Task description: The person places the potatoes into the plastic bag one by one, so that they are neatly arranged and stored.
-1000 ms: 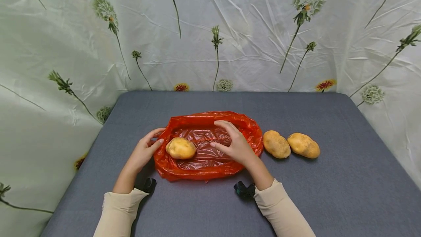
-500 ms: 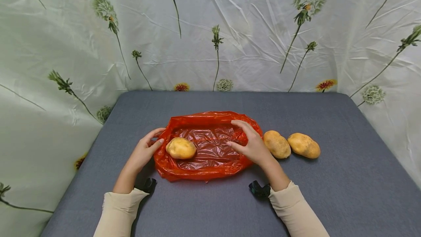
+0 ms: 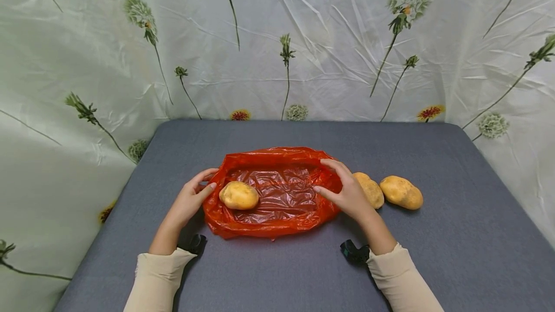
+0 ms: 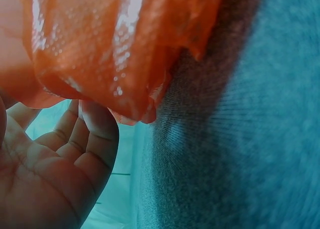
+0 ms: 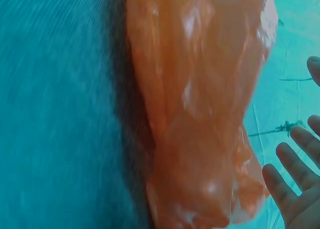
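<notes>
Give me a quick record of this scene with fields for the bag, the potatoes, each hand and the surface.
bag: red plastic bag, lying open on the table
potato in bag: one potato, at the bag's left end
potatoes outside: two potatoes, on the table right of the bag
left hand: left hand at the bag's left edge, fingers on the plastic
right hand: right hand, open, by the bag's right rim
surface: grey table

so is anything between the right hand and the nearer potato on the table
Nothing visible. In the head view the right hand is open just above the bag's right rim, and the nearer potato lies right behind it on the table, partly hidden by the hand itself. Whether they touch cannot be told.
</notes>
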